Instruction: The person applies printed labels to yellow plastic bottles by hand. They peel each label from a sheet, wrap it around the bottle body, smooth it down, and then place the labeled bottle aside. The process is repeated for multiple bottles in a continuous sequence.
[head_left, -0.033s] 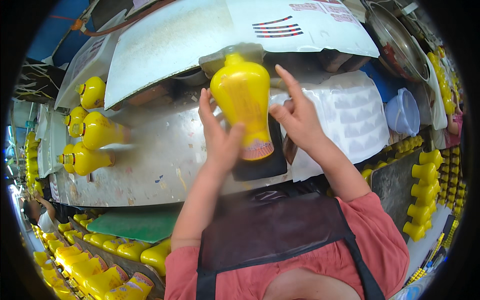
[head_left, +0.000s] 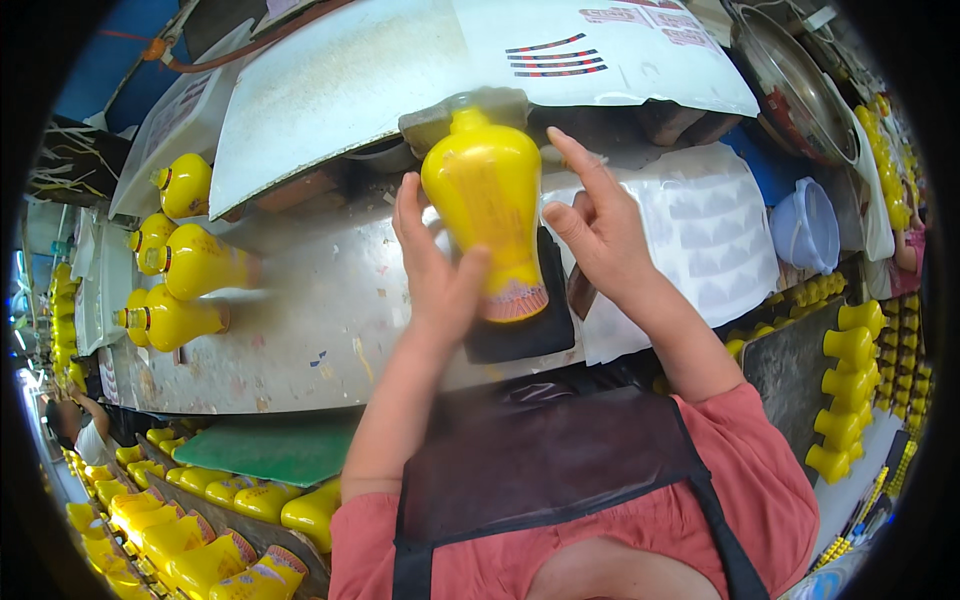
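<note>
A glossy yellow bottle (head_left: 490, 165) with a patterned band at its base lies on a black pad (head_left: 522, 342). Its neck points away from me, against a grey block (head_left: 415, 127). My left hand (head_left: 440, 275) holds its left side, the thumb across the narrow lower part and the fingers along the edge. To the right of the bottle, my right hand (head_left: 605, 230) is open, with forefinger and thumb apart and the other fingers curled. A small pale edge shows by the forefinger; I cannot make out what it is.
More yellow bottles (head_left: 200, 262) lie at the table's left. White label sheets (head_left: 705, 230) lie to the right, by a lilac bucket (head_left: 805, 225). Dark strips (head_left: 556, 58) lie on the white board (head_left: 350, 75). Bottle racks (head_left: 235, 495) flank me; another person (head_left: 92, 430) is far left.
My right hand has shifted very slightly, its thumb a little farther from the bottle. The bottle stays in place and my left hand has barely moved.
</note>
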